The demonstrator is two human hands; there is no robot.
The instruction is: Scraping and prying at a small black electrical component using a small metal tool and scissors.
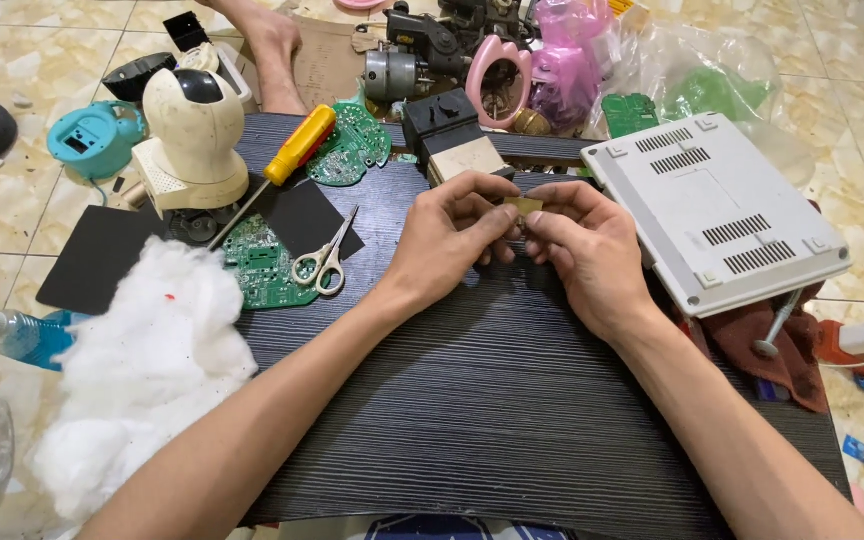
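A dark ridged board (492, 400) is laid on a pale tiled floor (12, 210), and many things are spread around it. In the middle of the board, a small tan piece (524, 206) is pinched between both hands. The left hand (447, 245) is curled almost shut, with thumb and fingertips pressed on the piece from the 9 o'clock side. The right hand (592, 250) is curled the same way and the piece is gripped from the 3 o'clock side. A white flat box (717, 215) with vent slots is seen just beside the right hand at 3 o'clock. Small scissors (324, 262) and a green circuit board (267, 265) are found at 9 o'clock. A yellow screwdriver (297, 145) and a cream round camera (192, 135) are seen at 10 o'clock. White fluffy stuffing (142, 370) is piled at 8 o'clock.
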